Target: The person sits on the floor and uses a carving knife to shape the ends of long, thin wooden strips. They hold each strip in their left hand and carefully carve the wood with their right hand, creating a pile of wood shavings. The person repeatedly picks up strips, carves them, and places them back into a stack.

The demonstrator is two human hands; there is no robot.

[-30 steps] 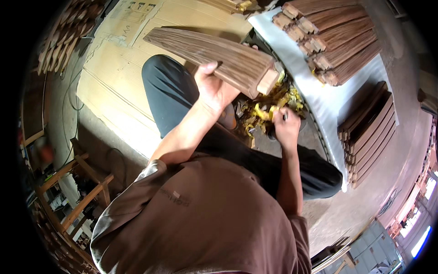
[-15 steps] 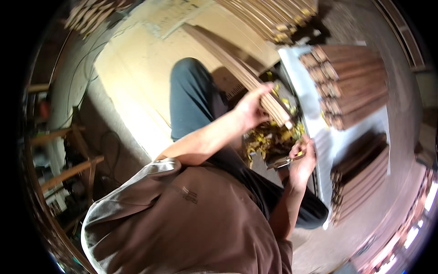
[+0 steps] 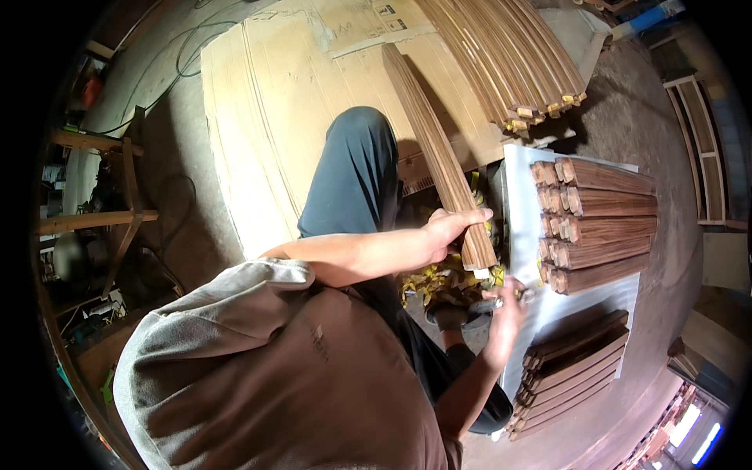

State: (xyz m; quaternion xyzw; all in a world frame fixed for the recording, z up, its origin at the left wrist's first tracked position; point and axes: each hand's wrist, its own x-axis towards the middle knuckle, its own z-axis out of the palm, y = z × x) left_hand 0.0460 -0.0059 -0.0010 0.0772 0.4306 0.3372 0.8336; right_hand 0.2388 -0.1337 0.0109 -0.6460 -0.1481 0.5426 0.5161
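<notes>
My left hand [image 3: 448, 233] is closed round the near end of a long brown wooden slat [image 3: 432, 145], whose far end reaches up over the cardboard. At the slat's pale cut end is a bit of yellow-green tape [image 3: 497, 276]. Just below that end, my right hand [image 3: 507, 304] is closed with its fingertips near the tape. Shiny metal shows at its fingers, a small metal tool [image 3: 526, 296] whose kind I cannot make out. A heap of yellow scraps [image 3: 431, 283] lies below my left forearm, partly hidden by it.
Flat cardboard [image 3: 266, 102] spreads ahead under a stack of long slats [image 3: 509, 63]. On the right, a white sheet [image 3: 580, 309] bears a stack of shorter wooden pieces [image 3: 611, 227] and a nearer row of curved pieces [image 3: 576, 384]. A wooden frame [image 3: 129, 219] stands at left.
The view has shifted. The slat stands more upright in the picture, still in my left hand. My right hand has come closer to the slat's near end.
</notes>
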